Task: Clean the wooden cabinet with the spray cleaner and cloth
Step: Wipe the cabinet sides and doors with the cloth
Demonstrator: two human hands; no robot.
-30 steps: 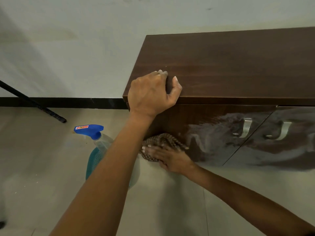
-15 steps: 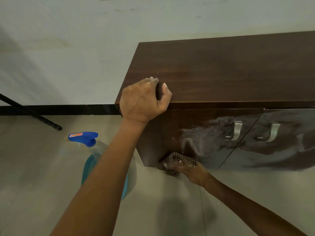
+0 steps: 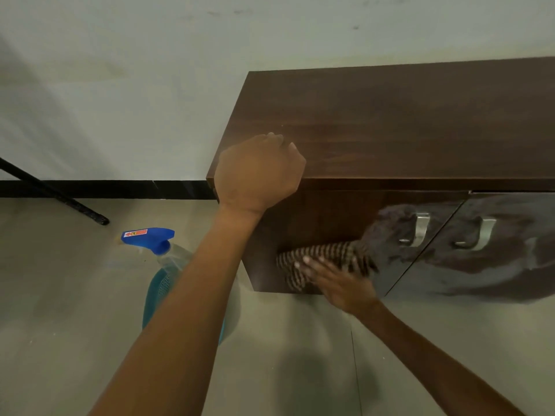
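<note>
The wooden cabinet (image 3: 390, 121) stands against the wall at the right of your head view, its dark top running away to the right and its glossy front facing you. Your right hand (image 3: 339, 283) lies flat low on the left door (image 3: 318, 223), fingers (image 3: 312, 264) spread and pressing the checked cloth (image 3: 324, 256) against the panel near its bottom edge. The cloth's long axis runs left to right along the door, and it sticks out past your fingertips toward the cabinet's left corner.

What the next wipe turns on: the cloudy film of cleaner (image 3: 387, 235) begins just to the right of the cloth and spreads over both handles (image 3: 420, 229) and across the right door (image 3: 510, 250). So the unwiped area lies to the right and above your right hand, and that hand is by far the nearer one.

Your left hand (image 3: 258, 172) is curled over the top front corner of the cabinet, fingers closed against the edge, seemingly bracing you; it holds nothing else.

The spray bottle (image 3: 162, 259) stands on the floor to the left, partly hidden behind your left forearm, well apart from your right hand. A black rod (image 3: 54, 193) slants down to the floor further left, clear of the work. The two handles jut out in the cloth's likely path; you will probably have to wipe around them.
</note>
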